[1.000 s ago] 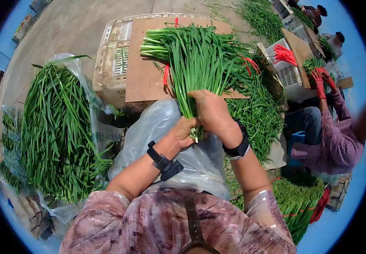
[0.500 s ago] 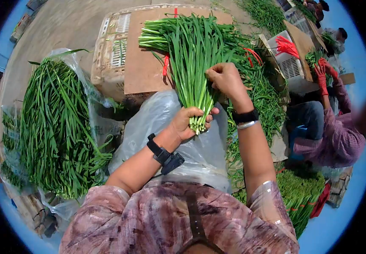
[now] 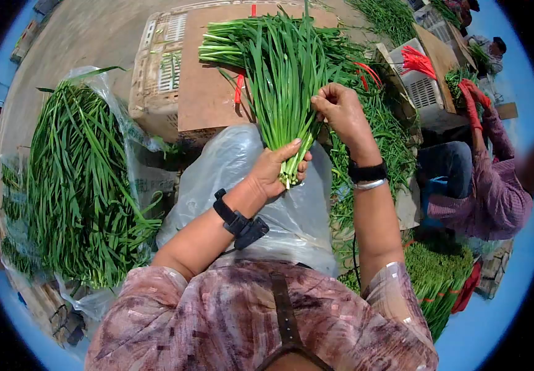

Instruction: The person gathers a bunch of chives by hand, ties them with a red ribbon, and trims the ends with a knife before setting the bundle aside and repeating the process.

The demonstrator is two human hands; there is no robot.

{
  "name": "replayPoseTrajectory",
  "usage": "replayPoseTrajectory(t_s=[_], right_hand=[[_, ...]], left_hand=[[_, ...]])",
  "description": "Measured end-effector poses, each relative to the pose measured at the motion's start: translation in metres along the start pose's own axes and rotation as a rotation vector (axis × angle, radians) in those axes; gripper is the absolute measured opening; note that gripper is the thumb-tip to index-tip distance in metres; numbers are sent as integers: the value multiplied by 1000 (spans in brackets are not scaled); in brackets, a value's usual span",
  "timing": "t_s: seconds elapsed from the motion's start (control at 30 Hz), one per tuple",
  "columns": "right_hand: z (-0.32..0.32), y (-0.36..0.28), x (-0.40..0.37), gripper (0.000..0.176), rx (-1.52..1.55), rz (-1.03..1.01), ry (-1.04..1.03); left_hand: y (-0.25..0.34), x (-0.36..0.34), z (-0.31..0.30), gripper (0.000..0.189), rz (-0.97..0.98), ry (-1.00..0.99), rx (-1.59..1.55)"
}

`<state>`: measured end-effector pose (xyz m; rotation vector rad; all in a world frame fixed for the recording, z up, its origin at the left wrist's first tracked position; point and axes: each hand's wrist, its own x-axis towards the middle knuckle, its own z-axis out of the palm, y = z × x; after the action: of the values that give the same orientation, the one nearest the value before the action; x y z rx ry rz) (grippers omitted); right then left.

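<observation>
My left hand (image 3: 277, 171) is wrapped round the pale stem ends of a bunch of garlic chives (image 3: 283, 105). The green leaves fan upward from it, over the board. At the bunch's right edge is my right hand (image 3: 342, 111), thumb and fingertips pinched together; I cannot make out what is between them. More garlic chives (image 3: 220, 54) lie on the brown board (image 3: 208, 111), pale ends pointing left, partly under the held bunch. A red tie (image 3: 238, 88) shows on the board beside the leaves. Clear plastic sheeting (image 3: 208, 185) covers my lap.
A big heap of chives (image 3: 84, 191) lies in plastic at my left. The board rests on a pale plastic crate (image 3: 149, 93). Loose chives (image 3: 381, 136) and tied bundles (image 3: 437, 284) are on my right, where a co-worker in red gloves (image 3: 476, 99) sits beside a white crate (image 3: 418, 80).
My right hand has moved slightly right and down, a little away from the leaves. My left hand has shifted slightly up, still gripping the stems, its thumb now lying across them.
</observation>
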<state>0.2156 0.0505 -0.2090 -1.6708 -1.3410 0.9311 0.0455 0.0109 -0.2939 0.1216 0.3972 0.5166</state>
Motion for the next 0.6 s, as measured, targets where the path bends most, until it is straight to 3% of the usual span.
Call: replayPoseTrajectory(t_s=[0.2, 0.4, 0.6], right_hand=[[0, -16, -20, 13, 24, -104, 53], [-1, -8, -34, 11, 305, -29, 149], [-4, -7, -27, 9, 376, 60, 30]], left_hand=[[2, 1, 9, 25, 10, 169, 139], [4, -5, 6, 27, -30, 23, -47], [2, 0, -3, 29, -47, -46, -104]])
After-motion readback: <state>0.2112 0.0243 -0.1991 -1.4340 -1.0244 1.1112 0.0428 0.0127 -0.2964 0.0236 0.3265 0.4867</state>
